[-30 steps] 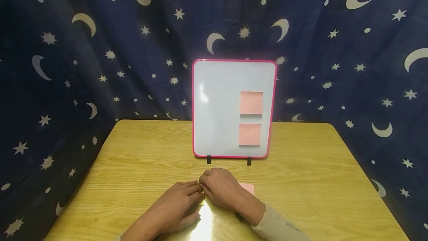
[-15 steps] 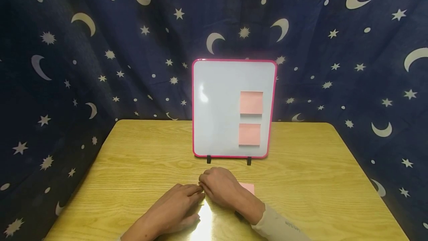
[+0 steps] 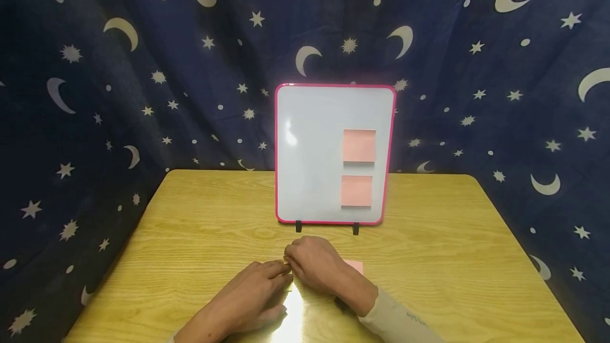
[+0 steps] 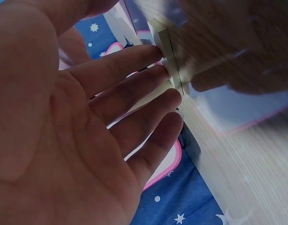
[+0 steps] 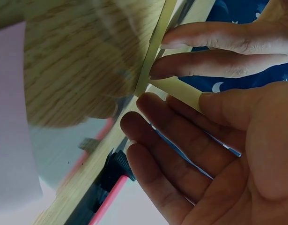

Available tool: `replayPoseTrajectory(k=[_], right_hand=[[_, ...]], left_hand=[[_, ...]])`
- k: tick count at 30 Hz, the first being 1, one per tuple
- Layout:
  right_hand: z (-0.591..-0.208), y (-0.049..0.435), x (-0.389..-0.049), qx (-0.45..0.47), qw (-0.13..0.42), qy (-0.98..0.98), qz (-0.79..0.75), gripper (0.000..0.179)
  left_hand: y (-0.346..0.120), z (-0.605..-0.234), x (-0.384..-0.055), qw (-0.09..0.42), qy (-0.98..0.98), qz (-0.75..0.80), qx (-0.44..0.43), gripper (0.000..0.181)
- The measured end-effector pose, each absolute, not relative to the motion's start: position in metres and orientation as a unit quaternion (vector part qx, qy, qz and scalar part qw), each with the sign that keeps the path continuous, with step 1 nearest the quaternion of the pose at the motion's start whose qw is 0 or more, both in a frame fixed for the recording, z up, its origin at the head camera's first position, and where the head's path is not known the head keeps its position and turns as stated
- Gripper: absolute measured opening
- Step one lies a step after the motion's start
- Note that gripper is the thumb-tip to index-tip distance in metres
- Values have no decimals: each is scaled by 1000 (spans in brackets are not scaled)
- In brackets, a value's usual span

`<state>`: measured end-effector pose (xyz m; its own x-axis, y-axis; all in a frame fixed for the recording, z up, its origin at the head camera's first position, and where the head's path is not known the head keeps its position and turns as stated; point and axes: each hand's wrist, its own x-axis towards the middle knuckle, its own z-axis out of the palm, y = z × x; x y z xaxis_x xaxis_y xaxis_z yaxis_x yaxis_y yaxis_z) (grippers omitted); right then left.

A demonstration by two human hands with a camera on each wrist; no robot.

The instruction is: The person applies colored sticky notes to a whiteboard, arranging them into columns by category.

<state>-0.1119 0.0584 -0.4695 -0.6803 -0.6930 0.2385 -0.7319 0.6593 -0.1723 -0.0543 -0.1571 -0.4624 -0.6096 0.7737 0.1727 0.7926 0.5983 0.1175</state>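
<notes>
A small yellow sticky note pad [image 3: 288, 287] lies on the table between both hands, mostly covered by fingers in the head view. My left hand [image 3: 250, 291] rests its fairly straight fingertips on it; the left wrist view shows them against the pad's side [image 4: 167, 54]. From the other side, my right hand [image 3: 314, 266] pinches the yellow top sheet [image 5: 181, 93] between thumb and finger, and in the right wrist view that sheet stands lifted away from the pad [image 5: 154, 51]. How much of it remains stuck cannot be seen.
A pink-framed whiteboard [image 3: 310, 173] stands on black feet behind the hands. Two pink sticky notes, an upper note [image 3: 359, 145] and a lower note [image 3: 356, 191], stick to its right side. A pink pad [image 3: 355, 266] lies partly hidden behind the right wrist. A star-patterned curtain [image 3: 229, 62] surrounds the table.
Both hands stay at the yellow pad in nearly the same place. The left fingers have shifted very slightly toward me since the earliest frame; little else differs.
</notes>
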Motion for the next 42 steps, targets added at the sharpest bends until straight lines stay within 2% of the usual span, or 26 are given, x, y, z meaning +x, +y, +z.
replayPoseTrajectory(k=[7,22,31,37,42], right_hand=[[-468,59,-113,386,72,-909,139,22],[-468,60,-115,368,75,-917,138,19],[-469,59,-118,372,109,-911,140,20],[-469,59,-119,367,112,-911,152,26],[-468,59,-118,369,117,-908,158,25]], left_hand=[[-156,-462,-54,37,-896,-100,-431,51],[-155,-458,-50,-33,-912,-101,-396,57],[-156,-457,-50,-5,-903,-104,-417,54],[-156,-460,-51,22,-891,-127,-436,51],[-156,-462,-52,22,-887,-144,-439,46]])
